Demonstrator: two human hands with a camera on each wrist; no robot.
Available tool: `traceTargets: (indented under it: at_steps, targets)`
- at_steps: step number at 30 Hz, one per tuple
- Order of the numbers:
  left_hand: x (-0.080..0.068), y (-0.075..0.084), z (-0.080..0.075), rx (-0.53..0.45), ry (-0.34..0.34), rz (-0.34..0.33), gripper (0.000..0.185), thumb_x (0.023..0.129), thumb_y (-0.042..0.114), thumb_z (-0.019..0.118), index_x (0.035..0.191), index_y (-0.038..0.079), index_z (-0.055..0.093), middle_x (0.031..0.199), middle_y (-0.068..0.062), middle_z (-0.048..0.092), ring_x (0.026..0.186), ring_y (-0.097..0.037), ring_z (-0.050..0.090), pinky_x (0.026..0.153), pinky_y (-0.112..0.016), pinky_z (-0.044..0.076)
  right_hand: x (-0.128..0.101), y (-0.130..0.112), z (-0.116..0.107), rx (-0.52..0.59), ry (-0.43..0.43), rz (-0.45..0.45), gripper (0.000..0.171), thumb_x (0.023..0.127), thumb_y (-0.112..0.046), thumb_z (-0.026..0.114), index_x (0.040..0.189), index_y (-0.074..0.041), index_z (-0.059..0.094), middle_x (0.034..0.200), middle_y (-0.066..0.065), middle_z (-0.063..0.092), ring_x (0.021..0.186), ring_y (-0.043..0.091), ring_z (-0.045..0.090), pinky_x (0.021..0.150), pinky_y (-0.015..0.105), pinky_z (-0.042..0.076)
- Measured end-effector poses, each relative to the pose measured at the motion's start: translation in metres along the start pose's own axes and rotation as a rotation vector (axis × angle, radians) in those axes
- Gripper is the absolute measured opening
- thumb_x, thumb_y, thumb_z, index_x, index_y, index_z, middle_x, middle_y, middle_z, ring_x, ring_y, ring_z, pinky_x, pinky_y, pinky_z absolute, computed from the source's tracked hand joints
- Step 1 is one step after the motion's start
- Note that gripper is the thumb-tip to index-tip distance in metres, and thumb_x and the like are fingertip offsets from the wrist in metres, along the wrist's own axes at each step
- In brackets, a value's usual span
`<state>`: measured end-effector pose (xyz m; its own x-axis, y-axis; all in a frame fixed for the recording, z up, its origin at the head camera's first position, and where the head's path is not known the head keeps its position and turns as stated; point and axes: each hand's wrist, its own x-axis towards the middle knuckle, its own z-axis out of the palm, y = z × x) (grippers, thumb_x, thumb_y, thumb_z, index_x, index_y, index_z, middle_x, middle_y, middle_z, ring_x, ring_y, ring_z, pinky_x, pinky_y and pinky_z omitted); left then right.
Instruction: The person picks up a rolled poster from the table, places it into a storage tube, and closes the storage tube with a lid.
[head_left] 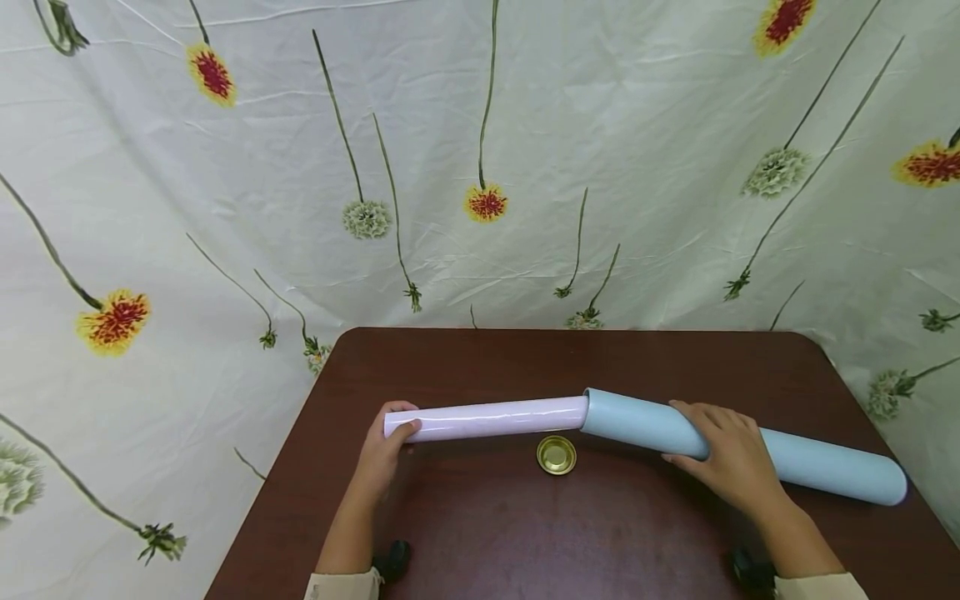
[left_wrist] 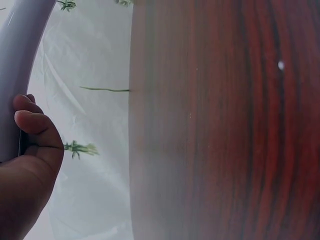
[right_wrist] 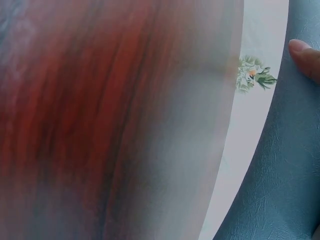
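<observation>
Paper roll [head_left: 487,418], pale pink and glossy, sits partly inside the open left end of a light blue tube [head_left: 817,458]; both are held across the middle of a dark brown table [head_left: 525,533], above its top.

Head view: left hand [head_left: 382,457] grips the roll's free left end, thumb on the near side, fingers curled behind. Right hand [head_left: 731,458] lies over the tube about a third of the way along from its open end, fingers wrapped over the top. Tube slopes down to the right, its far end near the table's right edge. Small gold lid [head_left: 557,455] lies flat on the table just under the joint of roll and tube, on the near side. Flower-print cloth [head_left: 480,167] hangs behind and around the table.

Left wrist view: thumb and fingertips [left_wrist: 30,122] press against the roll [left_wrist: 20,60] at the frame's left; wood grain fills the right, cloth between.

Right wrist view: one fingertip [right_wrist: 305,57] rests on the tube's textured blue skin [right_wrist: 280,175] at right; blurred table top at left. Full grip not visible here.
</observation>
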<state>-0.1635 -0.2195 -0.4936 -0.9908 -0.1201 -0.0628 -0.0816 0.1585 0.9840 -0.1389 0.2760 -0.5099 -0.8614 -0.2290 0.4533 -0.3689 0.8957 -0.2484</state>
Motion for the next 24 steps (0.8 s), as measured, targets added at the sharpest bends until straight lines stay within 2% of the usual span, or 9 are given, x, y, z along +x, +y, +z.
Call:
traceTargets:
  at_steps: [11,19,24]
  targets:
    - [-0.0017,-0.0015,0.0031,0.014,-0.013,-0.014,0.044,0.097,0.014,0.063,0.136,0.010,0.043,0.115,-0.005,0.048,0.093,-0.015,0.048,0.074,-0.031,0.043,-0.0003,-0.0057,0.0003,0.003,-0.009,-0.006,0.086,0.065,-0.039,0.093,0.141,-0.022,0.056,0.122,0.013,0.066,0.112,0.039,0.060,0.092,0.060,0.039]
    - [-0.0026,-0.0025,0.0068,-0.028,0.032,0.015,0.059,0.094,0.010,0.068,0.142,0.010,0.032,0.116,-0.003,0.047,0.090,-0.010,0.051,0.073,-0.028,0.048,-0.0017,-0.0068,0.0042,0.009,-0.014,-0.019,0.085,0.065,-0.040,0.093,0.140,-0.021,0.058,0.121,0.011,0.067,0.112,0.038,0.060,0.092,0.061,0.039]
    - [-0.0026,-0.0022,0.0096,-0.094,0.067,0.050,0.061,0.092,0.006,0.071,0.141,0.009,0.033,0.118,-0.001,0.046,0.089,-0.007,0.056,0.073,-0.024,0.050,-0.0019,-0.0084,0.0062,0.015,-0.022,-0.015,0.084,0.066,-0.040,0.093,0.140,-0.020,0.058,0.121,0.011,0.066,0.112,0.038,0.060,0.094,0.061,0.038]
